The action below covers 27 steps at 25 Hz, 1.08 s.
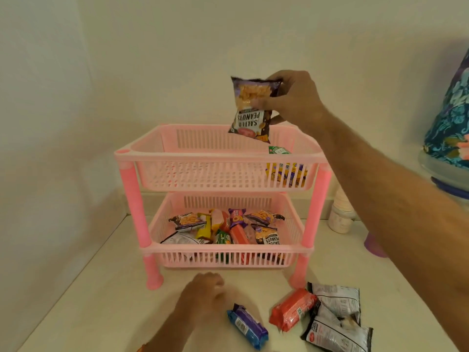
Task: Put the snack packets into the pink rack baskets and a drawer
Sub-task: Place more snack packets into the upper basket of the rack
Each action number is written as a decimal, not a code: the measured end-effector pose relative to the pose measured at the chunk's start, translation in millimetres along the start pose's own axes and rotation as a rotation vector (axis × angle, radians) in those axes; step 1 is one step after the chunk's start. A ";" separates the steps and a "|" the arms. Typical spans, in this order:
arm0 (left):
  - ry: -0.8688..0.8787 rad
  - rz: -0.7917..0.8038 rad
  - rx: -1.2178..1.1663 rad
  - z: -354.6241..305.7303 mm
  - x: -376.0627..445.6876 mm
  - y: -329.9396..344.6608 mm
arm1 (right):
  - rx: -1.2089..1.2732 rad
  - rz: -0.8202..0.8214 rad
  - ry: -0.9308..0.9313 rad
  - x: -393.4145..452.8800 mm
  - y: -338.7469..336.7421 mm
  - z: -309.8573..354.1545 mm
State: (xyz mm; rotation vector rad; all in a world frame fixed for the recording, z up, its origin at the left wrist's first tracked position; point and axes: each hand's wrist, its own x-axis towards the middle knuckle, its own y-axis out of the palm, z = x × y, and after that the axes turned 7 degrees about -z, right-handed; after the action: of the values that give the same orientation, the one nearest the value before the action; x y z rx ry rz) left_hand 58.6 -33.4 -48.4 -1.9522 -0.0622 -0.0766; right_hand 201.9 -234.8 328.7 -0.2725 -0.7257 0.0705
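Note:
A pink two-tier rack (132, 184) stands on the white counter. My right hand (297, 97) grips a salted peanuts packet (251, 107) upside down over the upper basket (203, 158), which holds a green packet (279, 150) and a yellow packet (285, 175) at its right end. Several packets fill the lower basket (162, 227). My left hand (203, 293) rests on the counter in front of the rack, fingers loosely curled, holding nothing. Beside it lie a blue-purple packet (247, 326), a red packet (293, 308) and two grey peanut packets (337, 298) (337, 336).
A stack of white cups (341, 214) and a purple leg (374, 246) stand right of the rack. A floral cloth-covered object (451, 118) sits on a raised base at the far right. Walls close in behind and to the left.

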 end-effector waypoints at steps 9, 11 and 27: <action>-0.081 0.051 0.269 16.6 -9.4 59.1 | -1.029 0.243 -0.264 30.7 63.7 -41.0; -0.077 0.040 0.283 17.1 -10.1 59.2 | -1.101 0.293 -0.269 28.0 73.7 -42.5; -0.087 0.082 0.264 15.5 -11.6 57.6 | -0.611 -0.237 -0.282 -46.5 5.9 -23.8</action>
State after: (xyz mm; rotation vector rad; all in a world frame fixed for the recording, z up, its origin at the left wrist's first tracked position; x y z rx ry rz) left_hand 52.0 -40.6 -108.3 -1.6917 -0.0469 0.0687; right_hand 183.1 -241.7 280.2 -0.7668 -1.0469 -0.3511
